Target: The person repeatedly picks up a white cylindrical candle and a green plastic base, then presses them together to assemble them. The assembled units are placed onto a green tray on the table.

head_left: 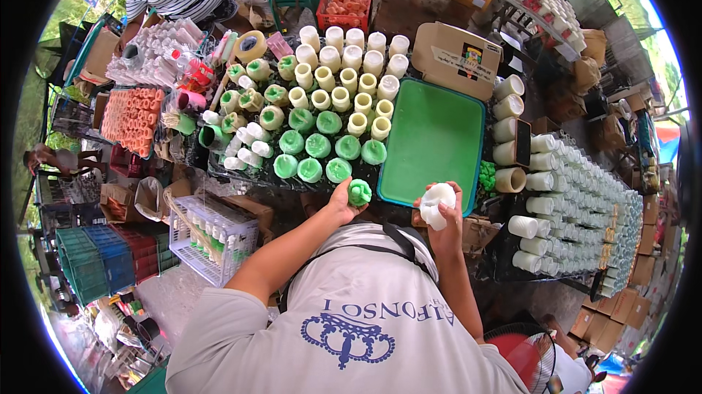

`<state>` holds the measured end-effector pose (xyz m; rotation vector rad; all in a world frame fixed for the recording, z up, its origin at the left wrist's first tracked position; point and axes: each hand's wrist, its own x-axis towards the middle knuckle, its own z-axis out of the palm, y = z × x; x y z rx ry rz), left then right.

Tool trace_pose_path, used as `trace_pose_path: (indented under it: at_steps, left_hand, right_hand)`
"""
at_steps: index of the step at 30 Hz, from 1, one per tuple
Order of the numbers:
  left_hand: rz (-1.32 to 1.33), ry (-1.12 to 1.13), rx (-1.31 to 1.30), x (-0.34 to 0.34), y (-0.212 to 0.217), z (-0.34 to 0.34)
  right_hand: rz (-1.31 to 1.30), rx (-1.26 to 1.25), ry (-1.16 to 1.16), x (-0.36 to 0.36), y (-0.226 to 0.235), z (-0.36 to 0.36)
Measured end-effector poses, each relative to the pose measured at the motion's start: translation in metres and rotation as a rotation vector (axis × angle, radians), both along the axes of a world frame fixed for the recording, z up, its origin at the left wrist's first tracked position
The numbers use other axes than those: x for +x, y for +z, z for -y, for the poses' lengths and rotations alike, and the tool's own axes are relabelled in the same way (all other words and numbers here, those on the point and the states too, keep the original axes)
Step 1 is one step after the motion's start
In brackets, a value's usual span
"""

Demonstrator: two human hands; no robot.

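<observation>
Green moulded piece (359, 192): it sits just below the centre of the frame in the left hand (341, 205), whose thumb and fingers are closed about its edge. Farther right, the right hand (449, 227) has its fingers curled around a lumpy white piece (438, 200). The green piece looks light and waxy — probably firm, slightly slippery, easily dented — so its sides seem the safest hold. Blue lettering and a crown mark the pale shirt (380, 269), lower middle; the cardboard box (457, 61), upper right of centre, carries print and handwriting too small to read surely.
</observation>
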<state>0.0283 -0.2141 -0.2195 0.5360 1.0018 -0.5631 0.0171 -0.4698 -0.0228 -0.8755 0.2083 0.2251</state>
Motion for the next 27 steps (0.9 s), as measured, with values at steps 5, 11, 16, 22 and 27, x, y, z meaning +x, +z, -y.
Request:
trace_pose_path:
  at_steps: [5, 11, 16, 22, 27]
  left_hand:
    - [-0.06, 0.096, -0.003, 0.008, -0.036, 0.02]
    - [-0.09, 0.112, 0.124, 0.012, -0.05, 0.043]
    - [-0.189, 0.062, 0.416, 0.019, -0.046, 0.059]
    - [-0.136, 0.066, 0.522, 0.021, -0.065, 0.048]
    - [-0.106, 0.029, 0.554, 0.012, -0.041, 0.044]
  right_hand:
    - [-0.016, -0.063, -0.004, -0.003, 0.003, 0.001]
    - [-0.03, -0.115, -0.005, -0.008, 0.001, 0.004]
    - [-0.037, -0.123, 0.002, -0.007, -0.002, 0.001]
    - [-0.022, -0.144, 0.034, 0.0, -0.001, -0.005]
    - [-0.029, -0.172, 0.044, -0.002, -0.005, -0.002]
